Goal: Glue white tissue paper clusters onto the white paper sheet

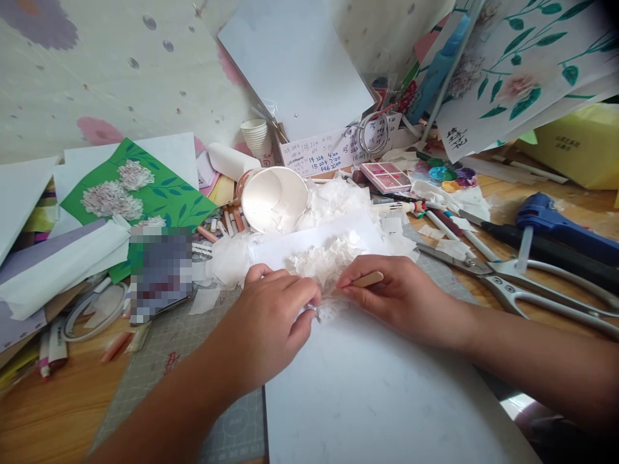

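My left hand (pixel 271 316) is closed, its fingertips pinching crumpled white tissue paper (pixel 325 258) that lies on a large white sheet (pixel 377 386). My right hand (pixel 396 293) is closed round a thin wooden stick (pixel 366 280), whose tip touches the tissue where both hands meet. The tissue forms a ruffled clump just beyond my fingers.
A tipped paper cup (pixel 273 198) lies behind the tissue. Large scissors (pixel 522 290) and a blue glue gun (pixel 556 225) lie to the right. A green card with white paper flowers (pixel 140 193), pens, paper scraps, a paint palette (pixel 387 176) and stacked cups (pixel 256 138) crowd the desk.
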A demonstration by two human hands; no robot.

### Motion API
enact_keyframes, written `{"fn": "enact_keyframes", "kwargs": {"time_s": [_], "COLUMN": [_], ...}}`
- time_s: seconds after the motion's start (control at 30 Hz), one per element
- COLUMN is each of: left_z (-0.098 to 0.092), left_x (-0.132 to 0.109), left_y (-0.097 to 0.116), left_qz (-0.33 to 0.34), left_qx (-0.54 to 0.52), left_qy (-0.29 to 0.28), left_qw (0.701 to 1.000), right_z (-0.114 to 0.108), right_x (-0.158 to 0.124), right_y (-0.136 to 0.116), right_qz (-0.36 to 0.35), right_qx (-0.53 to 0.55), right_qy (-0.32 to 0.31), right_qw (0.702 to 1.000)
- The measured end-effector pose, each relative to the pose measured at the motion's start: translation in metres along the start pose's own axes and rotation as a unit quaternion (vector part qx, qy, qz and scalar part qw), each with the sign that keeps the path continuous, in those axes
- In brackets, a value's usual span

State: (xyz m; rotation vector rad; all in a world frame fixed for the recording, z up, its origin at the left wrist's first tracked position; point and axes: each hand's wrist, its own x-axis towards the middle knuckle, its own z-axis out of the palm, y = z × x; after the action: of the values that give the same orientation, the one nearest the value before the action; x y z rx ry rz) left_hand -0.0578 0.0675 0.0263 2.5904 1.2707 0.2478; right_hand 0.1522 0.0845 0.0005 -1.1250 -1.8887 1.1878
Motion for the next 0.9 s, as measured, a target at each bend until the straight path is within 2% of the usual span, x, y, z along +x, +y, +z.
{"fn": "enact_keyframes", "kwargs": {"time_s": [0.2, 0.47, 0.63, 0.9], "left_z": [0.0002, -0.0003, -0.0006, -0.0020], "left_x": [0.0026, 0.0032, 0.0013, 0.0011], "left_y": [0.0013, 0.0029, 0.0007, -0.0010], "left_qz": [-0.004, -0.006, 0.007, 0.026], "left_qx": [0.003, 0.016, 0.021, 0.025], "left_qy": [-0.015, -0.047, -0.041, -0.020], "left_qw": [1.000, 0.999, 0.999, 0.999], "right_z": [0.0004, 0.0031, 0.0038, -0.0021], "right_x": [-0.0020, -0.0004, 0.0009, 0.0006], "right_y": [0.0034, -0.0049, 0.0021, -0.0046], "right_qz": [-0.004, -0.003, 0.001, 0.019], "right_qx": [-0.051, 0.001, -0.043, 0.024], "right_qy": [0.037, -0.001, 0.018, 0.025], "right_qw": [0.998, 1.000, 0.999, 0.999]}}
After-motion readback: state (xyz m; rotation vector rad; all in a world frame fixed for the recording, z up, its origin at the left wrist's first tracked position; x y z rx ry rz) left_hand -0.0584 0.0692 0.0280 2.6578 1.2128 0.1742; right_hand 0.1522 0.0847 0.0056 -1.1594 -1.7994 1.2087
